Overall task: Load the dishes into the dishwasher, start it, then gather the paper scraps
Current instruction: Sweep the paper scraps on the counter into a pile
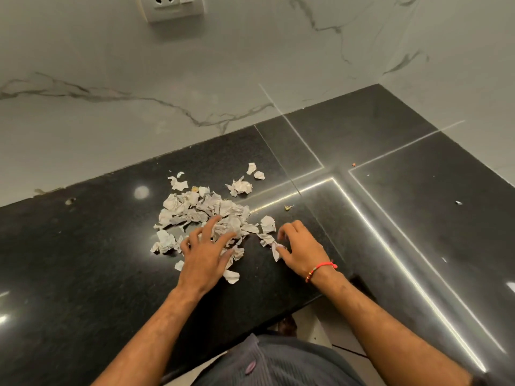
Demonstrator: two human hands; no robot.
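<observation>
A loose heap of crumpled white paper scraps (200, 210) lies on the black granite counter (83, 260). My left hand (204, 256) rests flat on the near edge of the heap, fingers spread over several scraps. My right hand (299, 250) sits just right of the heap with curled fingers, thumb and fingertips touching a small scrap (275, 250). A larger crumpled piece (241, 186) and two small bits (255, 171) lie apart behind the heap. One scrap (232, 276) lies close to the counter's front edge.
A marble-look wall (167, 79) with a white socket plate (172, 6) rises behind the counter. The counter turns a corner to the right (418, 204), with shiny seams and a few tiny crumbs (288, 207). The floor shows below its front edge.
</observation>
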